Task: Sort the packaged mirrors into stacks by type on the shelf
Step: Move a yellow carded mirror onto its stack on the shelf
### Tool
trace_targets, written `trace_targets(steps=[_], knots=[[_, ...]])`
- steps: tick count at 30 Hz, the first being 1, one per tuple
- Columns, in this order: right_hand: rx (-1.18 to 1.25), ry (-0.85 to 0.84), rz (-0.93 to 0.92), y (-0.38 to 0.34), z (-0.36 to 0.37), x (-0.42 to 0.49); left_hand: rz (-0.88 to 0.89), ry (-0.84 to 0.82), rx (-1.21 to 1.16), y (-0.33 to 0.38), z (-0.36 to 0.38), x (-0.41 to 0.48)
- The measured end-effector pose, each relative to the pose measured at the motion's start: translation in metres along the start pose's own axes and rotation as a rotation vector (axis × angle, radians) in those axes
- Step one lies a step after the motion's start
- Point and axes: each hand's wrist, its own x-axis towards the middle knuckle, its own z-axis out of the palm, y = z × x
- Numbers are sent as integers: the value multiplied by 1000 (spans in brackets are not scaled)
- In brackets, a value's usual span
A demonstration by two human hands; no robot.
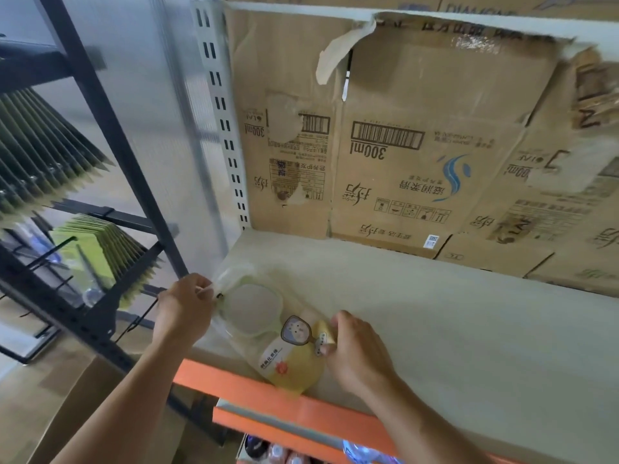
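Observation:
A packaged mirror (254, 311) lies at the left front corner of the pale shelf board (452, 329). It has a pale green frame, a clear plastic bag and a yellow card with a cartoon sticker. My left hand (186, 308) pinches the bag's upper left edge. My right hand (355, 349) grips the yellow card end at the lower right. More clear packaging seems to lie under it, but I cannot tell how many packs.
Flattened cardboard boxes (402, 145) line the back of the shelf. An orange beam (241, 393) runs along the front edge. A black metal rack (110, 139) with green-edged packets (100, 252) stands to the left. Bottles (284, 455) show on the level below.

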Motion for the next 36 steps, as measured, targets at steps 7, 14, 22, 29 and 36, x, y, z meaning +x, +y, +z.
trace_targets(steps=[7, 14, 22, 29, 36], knots=[[272, 38, 102, 26, -23, -9, 52, 4, -140, 29, 5, -4], [523, 167, 170, 83, -64, -36, 204, -93, -186, 97, 29, -16], [690, 284, 269, 157, -109, -94, 195, -330, -406, 190, 81, -50], [803, 429, 407, 220, -133, -143, 291, -493, -423, 266, 131, -99], [931, 594, 501, 275, -153, -196, 399, -621, -423, 334, 172, -157]])
